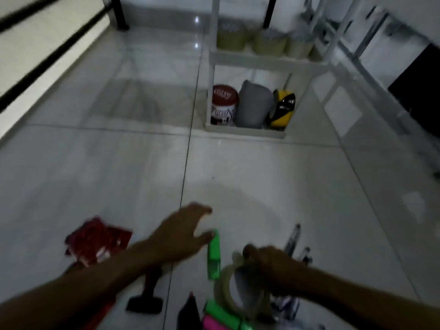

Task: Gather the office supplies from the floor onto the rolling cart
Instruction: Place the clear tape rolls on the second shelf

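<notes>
Hands: right [266, 260] grips tape roll [226, 289]; cart [245, 132] holds canister [223, 106].

A single head-worn wide-angle view looks forward and steeply down at the glossy pale tiled floor [119, 163]; both forearms enter from the bottom edge, close to the lens; the white tiered rolling cart [250, 132] stands farther off, upper centre; edges bend and blur.

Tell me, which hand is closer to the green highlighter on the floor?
Left. The left hand has its fingertips at the green highlighter's top end; the right hand sits beside it, holding a tape roll.
</notes>
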